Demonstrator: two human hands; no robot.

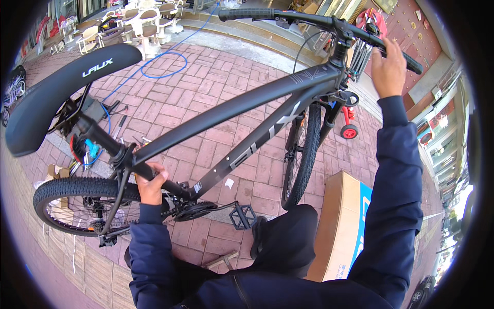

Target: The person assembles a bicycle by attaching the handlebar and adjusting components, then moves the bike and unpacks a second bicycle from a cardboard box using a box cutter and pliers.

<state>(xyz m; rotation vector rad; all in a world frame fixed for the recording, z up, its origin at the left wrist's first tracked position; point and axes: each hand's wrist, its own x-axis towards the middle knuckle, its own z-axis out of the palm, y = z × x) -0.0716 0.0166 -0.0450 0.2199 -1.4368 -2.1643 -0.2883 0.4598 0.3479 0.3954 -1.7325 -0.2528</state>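
The left hand (149, 186) is gripping the seat tube (177, 190) of a black bicycle (231, 110), thumb showing in front. The right hand (389, 72) lies over the right end of the handlebar (309, 19); whether its fingers close fully around it cannot be determined. The bicycle stands on brick paving (164, 98) across the person's front, saddle (67, 92) at left. A cardboard box (329, 221) stands beside the person's right leg.
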